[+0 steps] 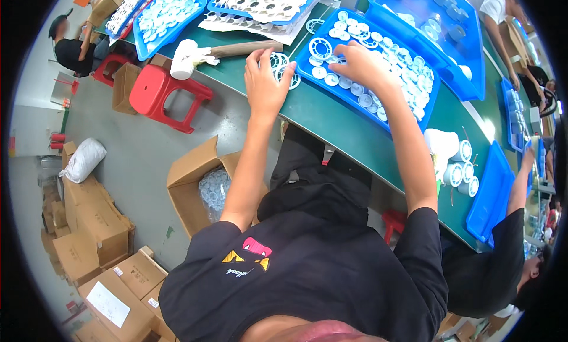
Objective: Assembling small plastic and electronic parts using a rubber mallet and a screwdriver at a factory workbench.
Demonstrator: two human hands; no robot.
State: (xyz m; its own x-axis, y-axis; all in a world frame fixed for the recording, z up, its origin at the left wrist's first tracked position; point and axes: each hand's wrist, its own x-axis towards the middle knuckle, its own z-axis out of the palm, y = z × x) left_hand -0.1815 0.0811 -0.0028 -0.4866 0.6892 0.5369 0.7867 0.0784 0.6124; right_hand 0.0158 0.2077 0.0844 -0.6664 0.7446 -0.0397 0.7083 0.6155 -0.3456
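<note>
My left hand rests at the table's near edge, thumb and fingers apart, beside white spoked rings lying on the green top; it partly covers them. My right hand reaches into a blue tray full of small round white plastic caps. Its fingers are bent down with a gap between thumb and forefinger, over the caps; no held piece shows. Another spoked ring lies in the tray, left of that hand. Beyond my left hand is a white-headed mallet with a wooden handle.
Further blue bins and a tray of white parts stand on the table. White spools sit at right, near a co-worker's arm. Below are a red stool and an open carton holding a bag of clear parts.
</note>
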